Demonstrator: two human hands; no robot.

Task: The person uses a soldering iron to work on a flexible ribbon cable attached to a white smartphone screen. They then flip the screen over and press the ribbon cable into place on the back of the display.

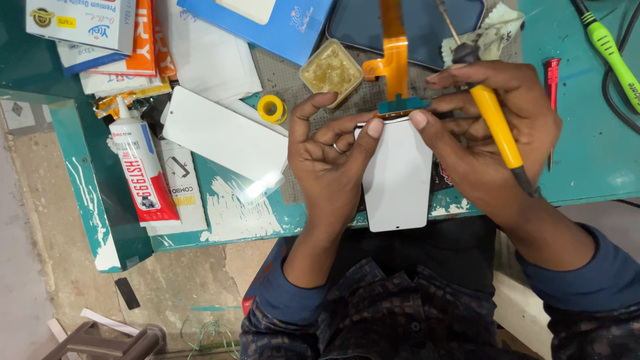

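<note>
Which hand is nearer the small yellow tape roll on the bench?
Left. The left hand sits just right of the yellow tape roll, thumb close beside it; the right hand, holding the soldering iron, is farther right.

The white panel (398, 177) looks smooth and matt, its orange ribbon cable (395, 50) a thin glossy plastic film. The soldering iron (497, 123) has a yellow plastic grip, and the teal table (587, 160) shows worn, chipped paint. The glue tube (139, 167) is shiny plastic.
</note>
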